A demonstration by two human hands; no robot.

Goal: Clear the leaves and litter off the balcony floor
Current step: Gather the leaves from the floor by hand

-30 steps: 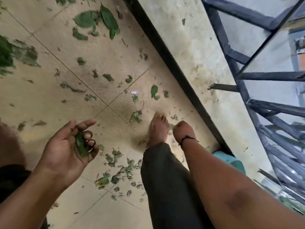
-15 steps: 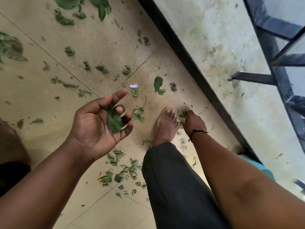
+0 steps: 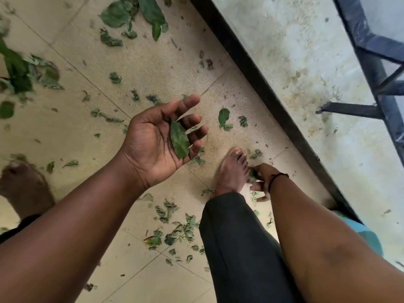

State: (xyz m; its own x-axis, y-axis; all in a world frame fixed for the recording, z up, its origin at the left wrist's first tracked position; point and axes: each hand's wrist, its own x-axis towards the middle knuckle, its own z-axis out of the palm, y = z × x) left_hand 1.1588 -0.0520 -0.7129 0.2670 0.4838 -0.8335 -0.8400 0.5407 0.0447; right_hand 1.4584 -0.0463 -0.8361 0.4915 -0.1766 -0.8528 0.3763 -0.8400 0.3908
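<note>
The left hand [image 3: 159, 136] is held palm up above the balcony floor [image 3: 153, 62], fingers loosely spread and a little bent, and one whole green leaf [image 3: 179, 139] lies flat across the palm and the finger bases; nothing pinches it. The right hand [image 3: 261, 180] is down at the floor just beside the bare right foot [image 3: 231, 171], and its fingertips seem to close on a small bunch of leaf scraps [image 3: 252, 172], but the fingers are mostly hidden behind the wrist, so I cannot tell exactly how they grip.

The rest of the litter is still spread over the tiles: a cluster of torn pieces [image 3: 172, 232] near the trouser leg [image 3: 236, 248], one leaf with a fragment [image 3: 224, 118] ahead of the foot, bigger leaves [image 3: 135, 14] at the far end and more [image 3: 19, 71] at the left edge.

These leaves look very light, thin and soft, so weight is no problem. The difficulty, I think, is that small flat pieces lie close on the rough tile and tear easily. A big leaf is best taken at its edge or stalk; small scraps are better swept together and pinched as a heap. The leaf in the open palm could slide off or blow away if that hand tilts
</note>
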